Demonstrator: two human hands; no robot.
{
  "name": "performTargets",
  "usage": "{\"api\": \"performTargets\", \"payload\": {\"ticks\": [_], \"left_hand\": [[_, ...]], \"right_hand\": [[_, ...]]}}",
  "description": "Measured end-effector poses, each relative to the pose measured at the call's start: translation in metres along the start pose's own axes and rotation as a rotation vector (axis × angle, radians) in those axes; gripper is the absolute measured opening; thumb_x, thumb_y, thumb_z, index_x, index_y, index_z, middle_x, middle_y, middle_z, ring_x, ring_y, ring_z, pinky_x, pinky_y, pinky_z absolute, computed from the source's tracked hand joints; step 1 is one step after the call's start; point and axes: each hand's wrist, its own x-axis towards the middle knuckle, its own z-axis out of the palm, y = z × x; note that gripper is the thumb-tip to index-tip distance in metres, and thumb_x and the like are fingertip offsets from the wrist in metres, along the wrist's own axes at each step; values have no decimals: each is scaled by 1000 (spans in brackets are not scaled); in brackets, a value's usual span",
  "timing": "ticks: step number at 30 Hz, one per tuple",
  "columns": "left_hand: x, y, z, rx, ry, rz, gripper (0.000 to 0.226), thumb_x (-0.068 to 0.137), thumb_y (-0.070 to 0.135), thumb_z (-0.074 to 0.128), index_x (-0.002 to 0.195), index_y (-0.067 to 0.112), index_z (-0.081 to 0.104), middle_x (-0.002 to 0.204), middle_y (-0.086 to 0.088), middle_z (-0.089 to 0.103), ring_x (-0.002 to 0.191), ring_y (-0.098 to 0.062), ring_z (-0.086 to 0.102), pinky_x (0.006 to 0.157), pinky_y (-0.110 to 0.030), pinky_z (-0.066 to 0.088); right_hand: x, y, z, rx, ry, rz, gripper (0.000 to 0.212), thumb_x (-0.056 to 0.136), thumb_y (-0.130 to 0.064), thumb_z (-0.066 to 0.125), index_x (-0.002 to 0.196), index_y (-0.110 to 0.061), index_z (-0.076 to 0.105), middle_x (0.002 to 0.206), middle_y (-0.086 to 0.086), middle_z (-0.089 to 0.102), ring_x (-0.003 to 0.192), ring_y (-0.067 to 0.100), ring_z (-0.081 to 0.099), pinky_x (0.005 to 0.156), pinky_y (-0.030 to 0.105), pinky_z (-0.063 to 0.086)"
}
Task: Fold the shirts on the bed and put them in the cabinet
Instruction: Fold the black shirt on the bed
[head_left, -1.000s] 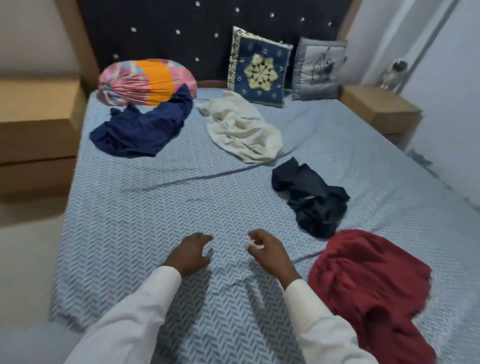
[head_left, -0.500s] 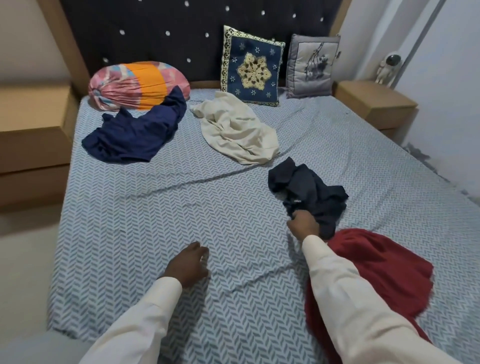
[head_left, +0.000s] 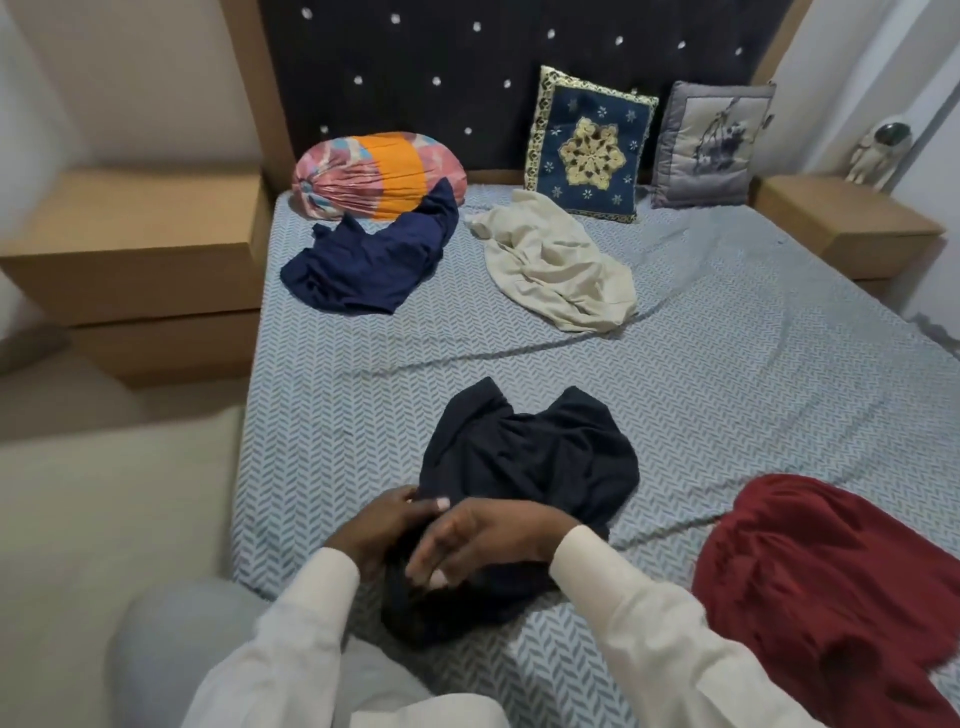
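Note:
A crumpled black shirt (head_left: 535, 457) lies on the bed (head_left: 727, 374) near its front edge, directly in front of me. My left hand (head_left: 379, 525) grips its near left edge with curled fingers. My right hand (head_left: 478, 535) lies across the same bunch of fabric and holds it between thumb and fingers. A red shirt (head_left: 831, 582) is heaped at the front right. Further back lie a navy shirt (head_left: 369, 260) and a cream shirt (head_left: 556, 270). No cabinet for the shirts is in view.
A colourful bolster (head_left: 374, 171) and two cushions (head_left: 587, 145) lean against the dark headboard. Wooden nightstands stand to the left (head_left: 135, 244) and right (head_left: 841, 228) of the bed, the right one bearing a small astronaut figure (head_left: 880, 153). Pale floor lies to the left.
My right hand took hold of the black shirt and dragged it from mid-bed to the front edge. My left hand came off the sheet onto the shirt. The view has shifted left.

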Motion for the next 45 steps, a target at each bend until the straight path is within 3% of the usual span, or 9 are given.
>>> {"api": "performTargets", "payload": {"ticks": [6, 12, 18, 23, 28, 34, 37, 42, 45], "left_hand": [[-18, -5, -12, -8, 70, 79, 51, 79, -12, 47, 119, 16, 63, 112, -11, 71, 92, -21, 67, 75, -27, 50], [-51, 3, -60, 257, -37, 48, 65, 59, 12, 65, 122, 25, 63, 113, -4, 72, 106, -24, 67, 93, -37, 52], [-61, 46, -134, 440, 383, 198, 33, 75, -10, 53, 98, 7, 71, 92, -13, 71, 89, -25, 65, 76, -30, 52], [-31, 143, -156, 495, 685, 560, 45, 68, 2, 51, 99, 31, 65, 111, -14, 66, 102, -25, 62, 95, -41, 50], [-5, 188, -80, 633, 639, 741, 80, 86, 15, 68, 153, 25, 25, 155, -10, 26, 143, -21, 27, 117, -35, 25], [27, 51, -67, 776, 550, 336, 91, 74, 65, 66, 148, 21, 34, 142, -16, 45, 131, -34, 46, 109, -41, 38], [20, -6, -45, 921, 362, 38, 112, 48, 96, 48, 133, 24, 44, 132, -12, 54, 122, -34, 55, 102, -41, 45], [1, -20, -13, 840, 297, -162, 71, 70, 62, 68, 118, 16, 44, 113, -7, 60, 105, -28, 62, 84, -34, 49], [-11, -5, -11, 483, 276, -166, 12, 91, 9, 52, 80, 13, 47, 67, -8, 51, 50, -15, 53, 49, -23, 41]], "right_hand": [[-16, 22, -79, -225, 1133, 123, 34, 82, -1, 61, 113, -14, 63, 112, 5, 68, 105, 20, 64, 98, 34, 48], [25, 18, -91, -663, 544, 486, 97, 76, -28, 69, 156, -29, 15, 142, 10, 53, 132, 30, 48, 113, 37, 33], [49, -15, -33, 54, 254, 206, 50, 86, -3, 66, 133, -17, 58, 128, 8, 66, 118, 24, 62, 104, 39, 48], [37, -75, -22, 528, 399, -260, 42, 90, 0, 60, 129, -13, 57, 126, 8, 65, 117, 23, 61, 104, 38, 45], [12, -76, -54, 782, 1113, -637, 24, 94, -6, 58, 116, -13, 54, 114, 15, 62, 104, 26, 59, 94, 40, 47], [8, 64, -68, 942, 1150, 39, 97, 55, -46, 94, 136, -13, 50, 119, 12, 69, 103, 29, 70, 87, 46, 57], [11, 71, -28, 857, 1097, 200, 74, 68, -18, 88, 132, -3, 52, 109, 19, 71, 93, 32, 72, 80, 44, 60], [19, 38, -14, 866, 840, 182, 39, 83, -9, 70, 119, 5, 64, 117, 24, 68, 109, 39, 64, 101, 49, 49], [30, 20, -3, 769, 631, 74, 42, 86, -1, 66, 126, 3, 58, 127, 24, 62, 116, 39, 58, 109, 49, 41]]}}
